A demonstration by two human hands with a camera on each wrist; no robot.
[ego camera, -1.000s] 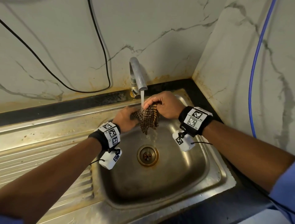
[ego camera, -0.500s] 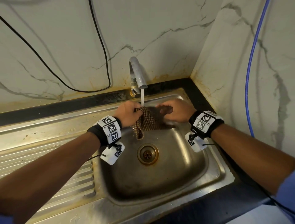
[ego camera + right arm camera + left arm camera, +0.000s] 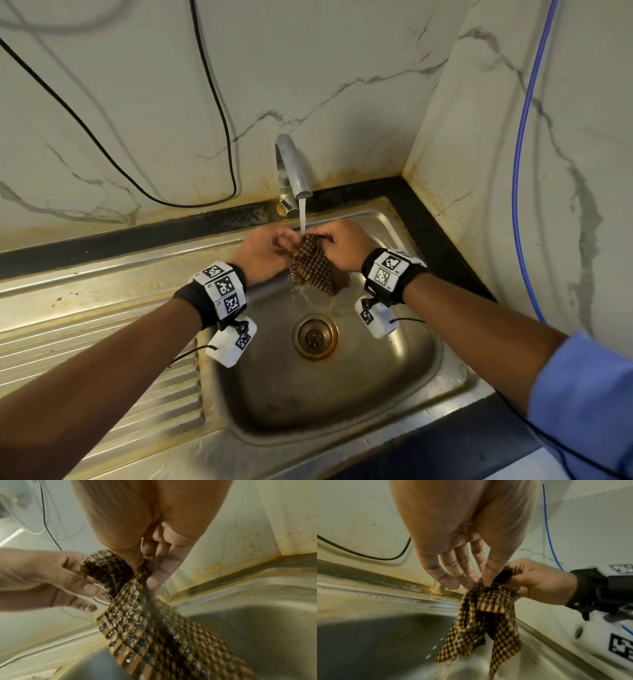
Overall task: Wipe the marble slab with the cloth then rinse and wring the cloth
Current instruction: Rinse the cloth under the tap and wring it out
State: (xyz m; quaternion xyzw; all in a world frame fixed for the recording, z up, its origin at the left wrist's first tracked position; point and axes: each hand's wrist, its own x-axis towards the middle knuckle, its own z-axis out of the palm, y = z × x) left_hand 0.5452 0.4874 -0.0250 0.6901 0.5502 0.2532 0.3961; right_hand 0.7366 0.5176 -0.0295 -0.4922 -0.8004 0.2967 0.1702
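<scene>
A wet brown checked cloth (image 3: 313, 265) hangs over the steel sink basin (image 3: 394, 383), its top edge under the running water from the tap (image 3: 291, 164). My left hand (image 3: 265, 253) pinches the cloth's upper left edge between thumb and fingers (image 3: 485, 574). My right hand (image 3: 342, 245) pinches the upper right edge; its fingers (image 3: 155, 577) curl into the fabric (image 3: 145, 622). The cloth (image 3: 481, 626) droops in folds below both hands, dripping. The marble wall slab (image 3: 308, 68) rises behind the tap.
A drain (image 3: 314, 337) sits in the basin's middle below the cloth. A ribbed draining board (image 3: 85, 359) lies to the left. A black cable (image 3: 219, 102) loops down the back wall; a blue cable (image 3: 519, 164) runs down the right wall. A dark counter edge (image 3: 445, 233) borders the sink.
The hands, spread apart with the cloth stretched half a second ago, have come back together under the water stream, and the cloth hangs bunched between them again.
</scene>
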